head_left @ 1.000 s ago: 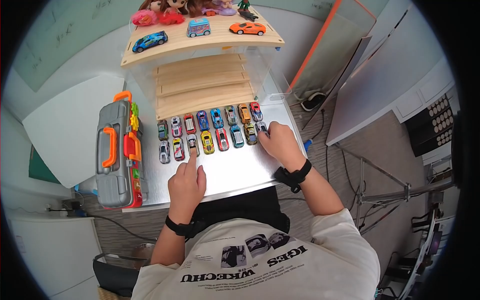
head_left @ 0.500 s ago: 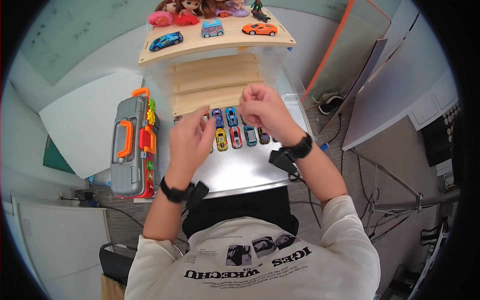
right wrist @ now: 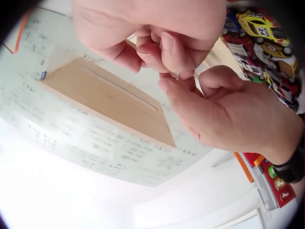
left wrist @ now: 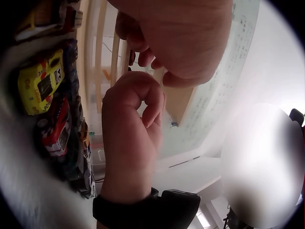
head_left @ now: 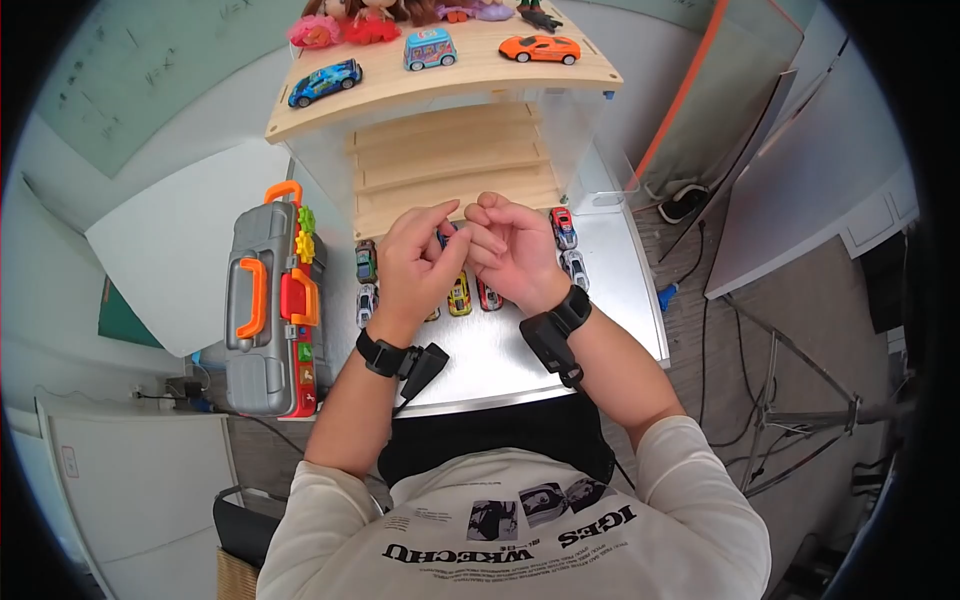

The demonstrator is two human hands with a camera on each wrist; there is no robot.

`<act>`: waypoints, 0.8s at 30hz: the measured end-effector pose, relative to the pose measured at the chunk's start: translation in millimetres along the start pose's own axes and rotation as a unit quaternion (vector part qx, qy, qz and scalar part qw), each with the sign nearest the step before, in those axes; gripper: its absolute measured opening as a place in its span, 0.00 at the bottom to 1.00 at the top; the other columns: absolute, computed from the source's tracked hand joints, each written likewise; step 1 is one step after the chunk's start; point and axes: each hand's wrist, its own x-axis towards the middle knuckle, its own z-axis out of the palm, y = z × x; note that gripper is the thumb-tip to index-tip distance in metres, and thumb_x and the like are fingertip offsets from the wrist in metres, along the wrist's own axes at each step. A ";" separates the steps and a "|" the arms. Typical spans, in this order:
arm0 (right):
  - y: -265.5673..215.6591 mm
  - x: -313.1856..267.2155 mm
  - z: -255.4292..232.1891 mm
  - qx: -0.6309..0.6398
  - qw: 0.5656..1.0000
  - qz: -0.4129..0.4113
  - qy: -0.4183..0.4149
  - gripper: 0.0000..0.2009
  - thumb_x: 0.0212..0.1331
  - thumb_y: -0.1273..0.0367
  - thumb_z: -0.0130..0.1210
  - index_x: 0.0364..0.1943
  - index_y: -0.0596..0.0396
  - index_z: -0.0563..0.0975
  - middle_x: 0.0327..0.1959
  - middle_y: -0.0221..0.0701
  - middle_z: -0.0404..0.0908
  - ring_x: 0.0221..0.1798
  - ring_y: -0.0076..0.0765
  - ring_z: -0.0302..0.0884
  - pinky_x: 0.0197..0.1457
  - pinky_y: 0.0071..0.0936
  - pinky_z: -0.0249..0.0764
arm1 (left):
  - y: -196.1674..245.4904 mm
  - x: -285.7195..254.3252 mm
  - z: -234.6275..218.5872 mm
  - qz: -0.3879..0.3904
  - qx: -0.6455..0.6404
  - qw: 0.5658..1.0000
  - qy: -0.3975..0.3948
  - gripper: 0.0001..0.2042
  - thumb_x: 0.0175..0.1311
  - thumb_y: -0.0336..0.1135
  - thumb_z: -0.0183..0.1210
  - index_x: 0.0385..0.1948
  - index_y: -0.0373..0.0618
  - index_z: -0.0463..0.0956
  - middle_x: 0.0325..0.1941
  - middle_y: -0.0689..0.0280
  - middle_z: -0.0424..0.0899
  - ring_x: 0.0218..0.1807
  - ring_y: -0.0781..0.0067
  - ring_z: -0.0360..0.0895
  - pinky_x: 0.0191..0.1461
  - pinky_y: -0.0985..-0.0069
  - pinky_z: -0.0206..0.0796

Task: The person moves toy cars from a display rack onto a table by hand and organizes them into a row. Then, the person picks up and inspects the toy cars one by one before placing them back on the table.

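My left hand and right hand meet in the air over two rows of small toy cars, fingertips close together. Both have loosely bent fingers, and no object shows between them. In the right wrist view, the left hand's fingertips reach the right hand's curled fingers. A yellow car and a red one show just below the hands, which hide much of the rows. A green car stands at the left end; a red-and-blue car and a silver car stand at the right.
Behind the cars rises a stepped wooden shelf with clear sides. Its top board carries a blue car, a toy bus, an orange car and dolls. A grey toy toolbox stands at the table's left edge.
Both hands have lifted off the table and come together; the left index finger was on a front-row car and the right hand at that row's right end. The head view has shifted slightly.
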 end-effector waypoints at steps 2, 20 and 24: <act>2.3 -1.1 -2.3 0.020 0.999 0.015 -0.030 0.03 0.65 0.75 0.51 0.39 0.54 0.75 0.30 0.30 0.75 0.19 0.25 0.60 0.23 0.25 0.57 | 1.6 -2.0 0.7 -0.006 -0.011 1.000 -0.009 0.16 0.62 0.22 0.67 0.53 0.37 0.85 0.33 0.69 0.81 0.27 0.88 0.69 0.31 0.85 0.62; 6.6 -1.8 -14.6 0.056 0.994 0.059 -0.078 0.05 0.74 0.71 0.51 0.40 0.57 0.77 0.38 0.35 0.84 0.14 0.20 0.59 0.19 0.21 0.56 | 8.2 -2.6 5.0 -0.098 -0.124 0.987 -0.012 0.13 0.65 0.26 0.68 0.50 0.38 0.86 0.39 0.64 0.88 0.34 0.79 0.79 0.38 0.82 0.70; 8.3 -2.7 -14.2 0.046 0.993 0.058 -0.097 0.05 0.74 0.71 0.51 0.40 0.56 0.77 0.37 0.34 0.83 0.13 0.20 0.59 0.18 0.21 0.56 | 7.5 -4.1 1.9 -0.107 -0.102 0.989 -0.020 0.15 0.62 0.25 0.70 0.50 0.38 0.86 0.36 0.67 0.85 0.28 0.85 0.73 0.32 0.84 0.65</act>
